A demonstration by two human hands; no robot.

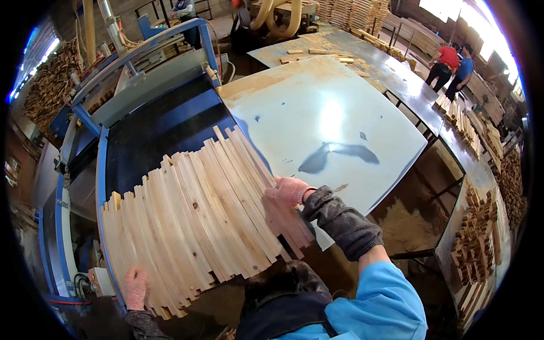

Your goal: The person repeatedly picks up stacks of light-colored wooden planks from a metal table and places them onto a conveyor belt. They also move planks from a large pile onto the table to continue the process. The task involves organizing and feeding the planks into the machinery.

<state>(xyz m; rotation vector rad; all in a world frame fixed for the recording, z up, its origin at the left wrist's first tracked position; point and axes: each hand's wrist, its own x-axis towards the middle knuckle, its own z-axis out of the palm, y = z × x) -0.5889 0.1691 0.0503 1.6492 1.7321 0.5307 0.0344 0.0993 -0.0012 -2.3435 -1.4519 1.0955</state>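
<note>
A wide row of pale wooden strips (198, 209) lies side by side on the machine's dark bed (164, 124), their ends uneven. At the near left, my left hand (136, 288), in a pinkish knit glove, is closed on the near ends of the strips. My right hand (289, 190), gloved alike, is closed against the row's right edge, where the strips look more reddish. Parts of the fingers on both hands are hidden or hard to make out.
Right of the bed is a pale sheet-topped table (334, 136) with dark worn patches. A blue machine frame (141, 39) spans the bed's far end. Metal benches (408, 85) curve round the right, bearing stacked wood pieces (476, 238). Two people (451, 68) stand at the far right.
</note>
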